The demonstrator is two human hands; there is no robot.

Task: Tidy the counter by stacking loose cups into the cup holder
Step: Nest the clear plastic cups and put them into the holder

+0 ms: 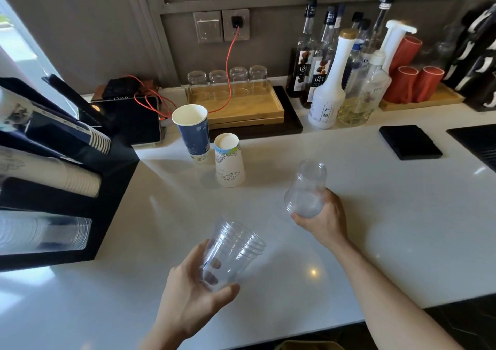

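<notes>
My left hand [193,293] grips a nested stack of clear plastic cups [233,253] by its base, mouths tilted up and to the right. My right hand [326,220] holds a single clear plastic cup [306,191] with its bottom pointing away from me. On the white counter [375,215] beyond them stand a tall blue paper cup [193,134], upright, and a white printed paper cup [229,160], upside down. The black cup holder [112,188] sits at the left, with stacks of blue, white and clear cups lying in its slots.
A wooden tray [241,105] with upturned glasses sits at the back, a red cable running over it. Syrup bottles [324,81] and red cups [413,81] stand at the back right. A black square pad [409,141] lies on the right of the counter.
</notes>
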